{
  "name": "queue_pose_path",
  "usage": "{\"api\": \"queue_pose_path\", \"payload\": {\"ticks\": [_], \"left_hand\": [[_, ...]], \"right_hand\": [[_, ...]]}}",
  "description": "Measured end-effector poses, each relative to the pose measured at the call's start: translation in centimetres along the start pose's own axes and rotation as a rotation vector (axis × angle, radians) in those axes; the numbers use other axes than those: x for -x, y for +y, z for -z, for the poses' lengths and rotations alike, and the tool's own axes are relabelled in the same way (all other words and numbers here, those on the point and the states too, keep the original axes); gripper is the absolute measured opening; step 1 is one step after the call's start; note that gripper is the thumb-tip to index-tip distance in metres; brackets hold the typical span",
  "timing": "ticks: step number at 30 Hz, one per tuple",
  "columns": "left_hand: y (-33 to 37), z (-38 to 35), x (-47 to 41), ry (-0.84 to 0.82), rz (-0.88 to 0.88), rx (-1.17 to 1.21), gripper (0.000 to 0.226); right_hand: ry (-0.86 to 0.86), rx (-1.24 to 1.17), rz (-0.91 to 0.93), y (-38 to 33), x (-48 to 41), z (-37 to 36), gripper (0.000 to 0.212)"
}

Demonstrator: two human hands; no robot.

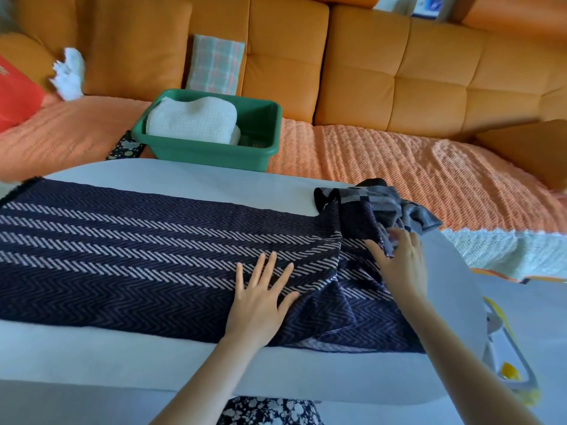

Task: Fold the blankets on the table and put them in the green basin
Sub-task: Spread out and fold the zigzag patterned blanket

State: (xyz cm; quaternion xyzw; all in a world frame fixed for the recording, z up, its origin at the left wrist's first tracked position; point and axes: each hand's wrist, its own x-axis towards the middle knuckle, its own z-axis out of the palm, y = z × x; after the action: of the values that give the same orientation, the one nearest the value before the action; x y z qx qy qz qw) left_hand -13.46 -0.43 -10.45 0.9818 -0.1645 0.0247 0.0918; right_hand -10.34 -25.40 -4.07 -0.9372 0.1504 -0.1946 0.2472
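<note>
A dark navy blanket with pale herringbone stripes (138, 256) lies spread along the white table (184, 179), its right end rumpled. My left hand (260, 302) presses flat on it with straight, spread fingers. My right hand (399, 265) reaches over the bunched right end, fingers touching the folds where a grey checked cloth (380, 200) lies crumpled at the table's far right. The green basin (264, 148) stands on the sofa beyond the table and holds a folded white blanket (193, 121).
An orange sofa (399, 72) with a ribbed orange cover (368, 167) runs behind the table. A plaid cloth (214, 64) leans on its back, a white crumpled cloth (69, 75) and a red bag (15, 93) sit at left. A yellow-edged object (506, 357) is at lower right.
</note>
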Motion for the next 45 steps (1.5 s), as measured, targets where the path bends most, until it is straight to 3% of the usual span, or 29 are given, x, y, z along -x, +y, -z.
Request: {"api": "queue_pose_path", "payload": {"ticks": [4, 7, 11, 16, 19, 23, 26, 29, 32, 34, 40, 45], "left_hand": [[-0.1, 0.0, 0.0, -0.001, -0.010, 0.011, 0.066], [0.1, 0.1, -0.1, 0.027, -0.016, 0.056, 0.078], [-0.2, 0.0, -0.2, 0.032, 0.000, 0.077, 0.081], [-0.5, -0.2, -0.2, 0.047, 0.016, -0.013, 0.056], [-0.4, -0.4, -0.2, 0.075, 0.017, -0.025, 0.054], [-0.4, -0.6, -0.3, 0.092, 0.016, -0.061, 0.052], [-0.4, -0.9, -0.3, 0.106, 0.007, -0.055, 0.053], [-0.5, -0.9, -0.3, 0.113, 0.000, -0.048, 0.055], [-0.4, -0.7, -0.3, 0.111, -0.003, -0.051, 0.056], [-0.4, -0.7, -0.3, 0.108, -0.003, -0.051, 0.054], [-0.5, -0.9, -0.2, 0.112, -0.009, -0.044, 0.053], [-0.5, -1.0, -0.3, 0.110, -0.042, -0.050, 0.053]], "right_hand": [[0.006, -0.089, -0.076, -0.2, 1.2, -0.6, 0.025], [0.051, -0.097, 0.001, -1.7, 1.4, -0.5, 0.017], [0.011, -0.042, 0.165, -4.0, 2.2, -1.0, 0.013], [-0.215, 0.105, 0.331, -4.6, 4.6, -3.6, 0.022], [-0.159, 0.062, 0.373, -4.5, 5.4, -3.5, 0.026], [0.031, -0.094, 0.194, -3.0, 3.8, -1.2, 0.025], [-0.036, -0.023, 0.065, -1.4, 1.9, -0.9, 0.039], [-0.079, 0.115, 0.103, -1.5, 2.2, -2.5, 0.044], [0.016, 0.155, 0.186, -1.9, 2.8, -3.8, 0.025], [0.023, 0.077, 0.146, -2.1, 2.6, -3.6, 0.013], [0.132, -0.337, -0.283, 1.1, -1.1, 1.3, 0.016], [-0.027, -0.116, -0.296, 4.0, -3.2, 2.0, 0.031]]}}
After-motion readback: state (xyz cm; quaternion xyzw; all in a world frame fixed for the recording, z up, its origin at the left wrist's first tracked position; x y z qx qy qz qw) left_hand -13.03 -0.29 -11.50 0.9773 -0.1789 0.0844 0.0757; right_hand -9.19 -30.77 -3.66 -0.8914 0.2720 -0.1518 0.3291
